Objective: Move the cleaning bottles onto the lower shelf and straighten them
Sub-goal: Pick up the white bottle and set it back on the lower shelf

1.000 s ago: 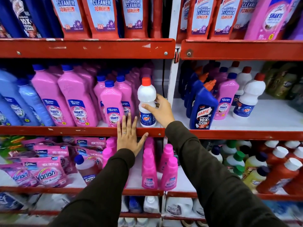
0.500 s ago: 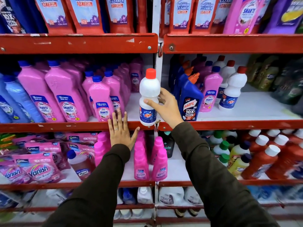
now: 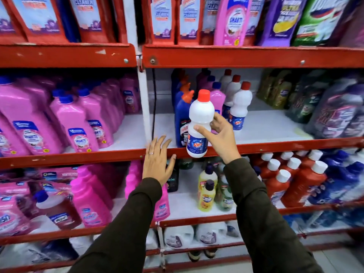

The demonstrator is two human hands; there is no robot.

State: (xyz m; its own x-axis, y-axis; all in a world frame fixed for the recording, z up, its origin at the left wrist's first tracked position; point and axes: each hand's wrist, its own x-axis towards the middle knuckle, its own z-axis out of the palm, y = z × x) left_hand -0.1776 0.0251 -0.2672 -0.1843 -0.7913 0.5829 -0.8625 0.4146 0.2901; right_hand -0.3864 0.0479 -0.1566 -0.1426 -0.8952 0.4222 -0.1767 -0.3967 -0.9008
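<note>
My right hand (image 3: 219, 137) grips a white bottle with a red cap and blue label (image 3: 200, 123), held upright in the air in front of the middle shelf's red edge (image 3: 275, 146). More white red-capped bottles (image 3: 239, 104) stand on that shelf behind it, beside a blue bottle with an orange cap (image 3: 182, 113) and a pink one (image 3: 217, 98). My left hand (image 3: 157, 163) is flat and spread, its fingers resting on the red shelf edge near the upright post. The lower shelf (image 3: 183, 208) below holds yellow bottles (image 3: 206, 191) and red bottles with white caps (image 3: 279, 182).
Large pink bottles (image 3: 76, 123) fill the middle shelf on the left. Pink bottles (image 3: 90, 196) and pouches (image 3: 13, 211) sit on the lower left shelf. Dark pouches (image 3: 332, 113) crowd the right. Red cleaner packs (image 3: 163, 18) line the top shelf. White jugs (image 3: 178, 236) stand on the bottom shelf.
My right hand has lifted the white bottle off the left bay and carried it rightwards across the post. My left hand stays on the shelf edge. The view has swung right.
</note>
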